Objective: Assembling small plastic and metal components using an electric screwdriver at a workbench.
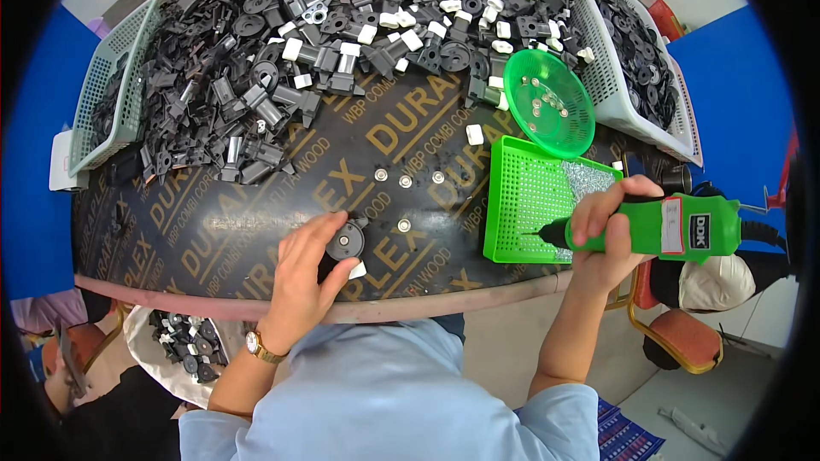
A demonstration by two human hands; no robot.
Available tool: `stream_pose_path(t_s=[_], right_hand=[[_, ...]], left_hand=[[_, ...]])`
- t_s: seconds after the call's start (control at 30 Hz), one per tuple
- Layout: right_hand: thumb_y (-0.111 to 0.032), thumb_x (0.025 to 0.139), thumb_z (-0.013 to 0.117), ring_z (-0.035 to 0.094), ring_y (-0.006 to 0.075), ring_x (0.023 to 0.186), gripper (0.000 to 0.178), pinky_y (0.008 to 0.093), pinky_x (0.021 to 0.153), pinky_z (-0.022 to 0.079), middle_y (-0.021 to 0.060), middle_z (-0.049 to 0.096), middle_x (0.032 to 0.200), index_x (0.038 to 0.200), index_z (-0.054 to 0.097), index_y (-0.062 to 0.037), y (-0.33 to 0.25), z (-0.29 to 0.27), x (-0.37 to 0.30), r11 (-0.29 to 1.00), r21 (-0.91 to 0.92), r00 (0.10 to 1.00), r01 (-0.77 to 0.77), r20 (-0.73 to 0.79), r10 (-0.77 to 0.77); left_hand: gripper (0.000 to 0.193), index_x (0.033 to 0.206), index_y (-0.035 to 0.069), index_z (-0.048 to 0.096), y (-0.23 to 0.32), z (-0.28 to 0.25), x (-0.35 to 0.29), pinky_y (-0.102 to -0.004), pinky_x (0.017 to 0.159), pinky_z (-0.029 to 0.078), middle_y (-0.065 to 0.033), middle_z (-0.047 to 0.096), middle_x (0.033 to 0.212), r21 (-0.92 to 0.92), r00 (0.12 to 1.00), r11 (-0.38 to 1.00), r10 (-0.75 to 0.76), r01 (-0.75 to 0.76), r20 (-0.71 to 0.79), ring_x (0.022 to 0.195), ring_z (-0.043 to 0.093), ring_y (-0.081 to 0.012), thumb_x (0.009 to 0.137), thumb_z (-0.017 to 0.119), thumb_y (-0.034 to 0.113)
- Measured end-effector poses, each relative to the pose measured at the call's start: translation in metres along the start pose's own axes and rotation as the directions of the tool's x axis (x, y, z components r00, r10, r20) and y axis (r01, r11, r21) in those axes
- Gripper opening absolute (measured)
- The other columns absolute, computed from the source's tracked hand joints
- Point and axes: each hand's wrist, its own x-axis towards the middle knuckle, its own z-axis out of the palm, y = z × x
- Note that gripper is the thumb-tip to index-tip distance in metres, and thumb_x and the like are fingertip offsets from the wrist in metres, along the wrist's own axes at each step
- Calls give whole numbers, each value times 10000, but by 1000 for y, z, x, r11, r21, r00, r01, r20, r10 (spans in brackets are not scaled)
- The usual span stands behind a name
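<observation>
Near the table's front edge, my left hand grips a black round plastic wheel part between thumb and fingers. A small metal ring sits at its centre, and a white plastic block shows beside my thumb. My right hand is wrapped round a green electric screwdriver, held level with its dark tip pointing left. That tip is over a green perforated tray, which has many small silver screws along its right side. Several small metal rings lie on the table between my hands.
A heap of black plastic parts and white blocks covers the table's far side. A green bowl with a few metal rings leans on the tray. Baskets of black parts stand at left and right. A white sack of parts sits below.
</observation>
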Motion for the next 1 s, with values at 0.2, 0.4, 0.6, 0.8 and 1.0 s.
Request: stream_pose_path(t_s=[0.2, 0.4, 0.6, 0.8, 1.0], right_hand=[[-215, 899, 679, 396, 114, 464, 395, 237, 414, 336, 34, 452, 650, 1175, 469, -26, -1, 5, -20, 998, 53, 999, -19, 40, 17], [-266, 918, 642, 403, 114, 493, 416, 242, 464, 336, 29, 457, 679, 1224, 486, -30, -11, -8, -23, 999, 28, 999, 44, 0, -45], [-247, 959, 604, 440, 129, 588, 410, 264, 558, 366, 46, 454, 732, 1271, 479, -12, -12, -9, -23, 996, 68, 997, 56, 45, -60], [-227, 971, 609, 455, 137, 603, 378, 270, 546, 398, 58, 461, 742, 1238, 509, 21, -7, 6, -10, 995, 88, 999, 50, -14, -49], [-166, 981, 595, 514, 147, 637, 339, 275, 594, 446, 74, 517, 766, 1218, 501, 57, -18, 17, -7, 995, -81, 997, 63, -48, -67]], left_hand=[[544, 1335, 22, 563, -5, 0, -1, -396, 990, 411, -155, 610, 1274, 92, 999, 995, 36, -37, 11, 1148, 583, -320, 820, 729, 75], [614, 1397, 24, 512, -9, 3, 0, -407, 1026, 411, -154, 549, 1399, 25, 1000, 1000, 17, -17, 2, 1294, 522, -327, 830, 736, 95], [655, 1429, 28, 470, -7, 4, -6, -410, 1028, 411, -167, 544, 1395, 69, 999, 997, 46, -45, -11, 1283, 526, -334, 839, 739, 121], [688, 1442, 25, 445, -9, 7, -6, -422, 1025, 410, -197, 554, 1359, 103, 995, 990, 97, -94, -25, 1262, 531, -347, 838, 746, 154], [696, 1426, 24, 458, -12, 12, -11, -422, 1016, 420, -204, 574, 1324, 70, 997, 995, 69, -66, -44, 1187, 562, -364, 822, 768, 176]])
